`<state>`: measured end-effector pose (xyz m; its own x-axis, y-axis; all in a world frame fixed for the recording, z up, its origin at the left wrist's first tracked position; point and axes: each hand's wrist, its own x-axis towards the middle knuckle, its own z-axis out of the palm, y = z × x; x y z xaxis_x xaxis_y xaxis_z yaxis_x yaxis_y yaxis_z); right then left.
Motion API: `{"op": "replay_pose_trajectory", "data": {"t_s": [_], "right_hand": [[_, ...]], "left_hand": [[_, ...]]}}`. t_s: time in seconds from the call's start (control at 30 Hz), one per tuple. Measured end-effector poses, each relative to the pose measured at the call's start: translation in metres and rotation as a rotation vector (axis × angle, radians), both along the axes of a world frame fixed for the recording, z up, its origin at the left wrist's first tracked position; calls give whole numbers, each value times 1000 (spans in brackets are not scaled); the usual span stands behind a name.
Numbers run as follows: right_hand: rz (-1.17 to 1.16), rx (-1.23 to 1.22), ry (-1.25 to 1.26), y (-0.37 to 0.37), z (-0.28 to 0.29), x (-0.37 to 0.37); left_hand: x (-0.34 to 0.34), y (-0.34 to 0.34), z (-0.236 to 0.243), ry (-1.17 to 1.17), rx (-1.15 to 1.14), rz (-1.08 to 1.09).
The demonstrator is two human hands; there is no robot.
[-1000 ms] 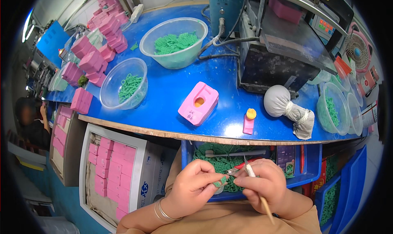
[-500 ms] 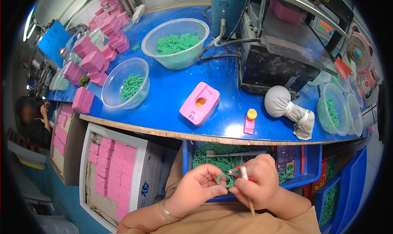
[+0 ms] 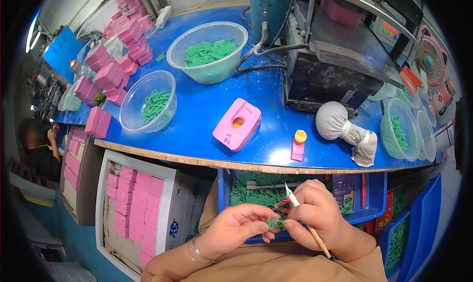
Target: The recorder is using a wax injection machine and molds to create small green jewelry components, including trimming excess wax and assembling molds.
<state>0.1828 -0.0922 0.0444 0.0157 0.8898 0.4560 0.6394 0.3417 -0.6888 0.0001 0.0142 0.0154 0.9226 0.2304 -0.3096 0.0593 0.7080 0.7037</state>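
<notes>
Here: left hand (image 3: 237, 228) pinching 1 green piece (image 3: 273, 223); right hand (image 3: 316, 217) gripping 1 pointed tool (image 3: 292, 198); 1 brush (image 3: 268, 186) beyond.

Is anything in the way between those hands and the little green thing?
No, nothing visible: the left hand and right hand hold the small green openwork piece at their fingertips. The right hand's wooden-handled knife points up away from it, and the red-handled pliers lie beyond.
</notes>
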Motion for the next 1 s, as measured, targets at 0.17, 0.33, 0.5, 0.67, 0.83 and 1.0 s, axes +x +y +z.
{"op": "replay_pose_trajectory", "data": {"t_s": [0.17, 0.33, 0.5, 0.67, 0.83, 1.0], "right_hand": [[-74, 113, 220, -5, -1, -6], [180, 130, 293, -14, 5, -3], [183, 52, 230, -12, 3, -6], [167, 63, 269, -11, 2, -9], [163, 39, 251, -10, 4, -8], [146, 33, 237, -10, 4, -9]], "left_hand": [[0, -2, -4, -42, -111, 35], [1, -3, -7, -156, -143, 118], [1, -3, -7, -190, -108, 120], [-1, -3, -5, -160, -87, 98], [-1, -3, -5, -171, -61, 81], [0, -3, -5, -175, -52, 87]]}}
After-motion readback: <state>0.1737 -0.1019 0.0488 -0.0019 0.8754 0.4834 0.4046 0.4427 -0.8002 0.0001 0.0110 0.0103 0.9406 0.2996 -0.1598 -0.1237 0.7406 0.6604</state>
